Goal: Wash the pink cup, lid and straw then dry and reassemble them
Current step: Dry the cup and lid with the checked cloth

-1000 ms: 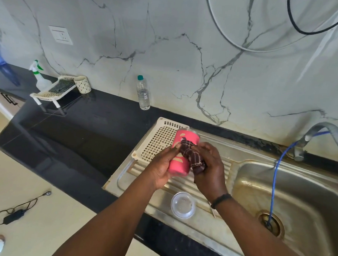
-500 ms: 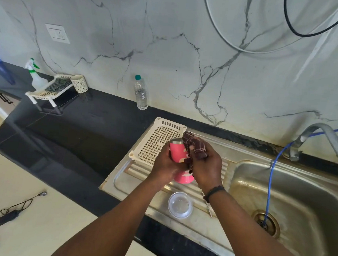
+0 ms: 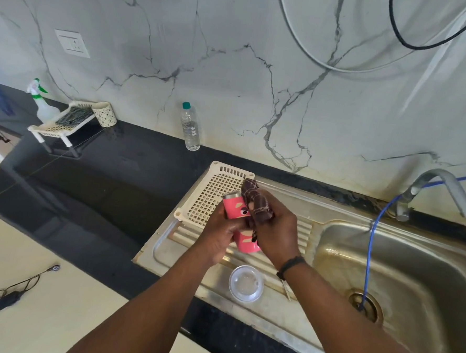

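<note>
Both of our hands meet over the ribbed drainboard (image 3: pixel 303 229) of the steel sink (image 3: pixel 400 271). Our left hand (image 3: pixel 220 234) wraps its fingers around the pink cup (image 3: pixel 236 208), which is held off the drainboard and tilted, its metal rim pointing up and away toward the back wall. Our right hand (image 3: pixel 274 233) curls around a dark maroon cloth (image 3: pixel 256 202) and presses it against the cup's side near the rim; the cloth bunches up above the knuckles. A black band sits on our right wrist.

Under the cup, along the back-left part of the drainboard, lies a cream plastic lattice tray (image 3: pixel 211 194). At the front edge of the drainboard, just below our wrists, rests the clear round lid (image 3: pixel 245 283), lying flat. A thin pale object beside it, partly hidden by our right forearm, may be the straw, but we cannot tell.

A blue hose (image 3: pixel 369 253) runs from the tap (image 3: pixel 438 194) at the back right down into the basin drain. On the black bench (image 3: pixel 95 184), against the wall, stands a water bottle (image 3: pixel 190 127), and farther toward the left end are a small rack (image 3: pixel 63 122) and a spray bottle (image 3: pixel 41 102).
</note>
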